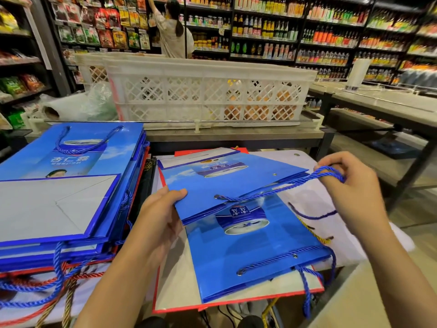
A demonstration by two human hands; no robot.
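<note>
Right hand (350, 185) is curled round the blue rope handle (328, 172), fingers hooked through the loop and drawing it taut off to the right, away from the folded blue bag (224, 185) it belongs to. Left hand (160, 214) grips that bag's left edge, thumb flat on top and fingers tucked underneath, so the bag sits slightly raised between the two hands, over the pile in front of the person. Directly beneath lies a second blue bag (248, 263), flat, its own handles trailing over the front edge, and under that a red-edged white bag (179, 292). A loose dark cord (312, 215) and a yellow cord (314, 235) lie just right of the pile. To the left sits a tall stack of bags (71, 185), rope loops hanging off its front. Behind, a white lattice crate (208, 95) stands on a shelf, and further back another person (172, 31) reaches up to the shelving. My worry from where I stand is that rope. Pulled much harder against the left hand's hold, it could tear the paper at the eyelet (216, 197) or slip its knot and come clean out. A sideways tug might also crease the folded panel, or drag the bag below askew so the pile slides toward the front edge. The dangling loops nearby look easy to snag with a wrist.
</note>
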